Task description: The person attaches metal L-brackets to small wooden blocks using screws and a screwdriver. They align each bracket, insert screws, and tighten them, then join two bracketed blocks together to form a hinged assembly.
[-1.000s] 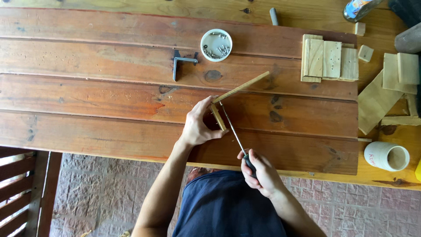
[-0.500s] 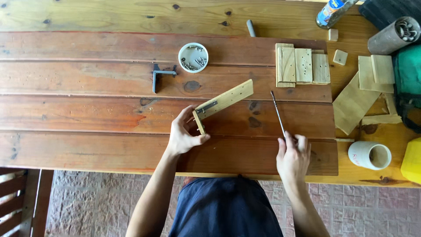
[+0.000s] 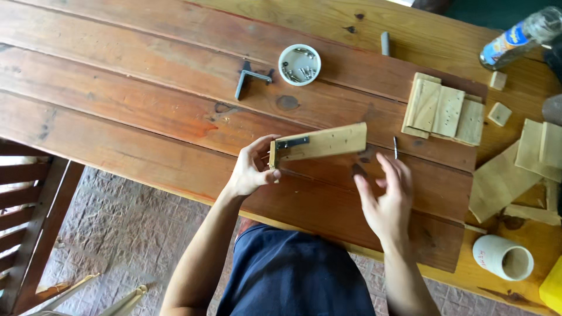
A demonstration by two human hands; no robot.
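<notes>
Your left hand (image 3: 249, 172) holds the pale rectangular wooden board with a dark metal bracket screwed near its end (image 3: 319, 142); grip pinched on the bracket end, thumb below, fingers above. The board sits tilted, just above the reddish-brown plank tabletop (image 3: 117, 117), its far end pointing right and slightly away from you. Your right hand (image 3: 386, 199) hovers just beside the board's right end, fingers spread, grip empty, palm toward the board. A thin metal shaft, likely a screwdriver tip (image 3: 396, 147), lies on the tabletop just beyond your right fingertips; its handle is hidden. Farther away: small white round dish of screws (image 3: 299, 64), black L-shaped metal bracket (image 3: 249, 79) beside it, and a stack of pale square wooden pieces (image 3: 443, 110) to the right. White cylindrical cup (image 3: 502, 257) lies on its side near the right edge.
</notes>
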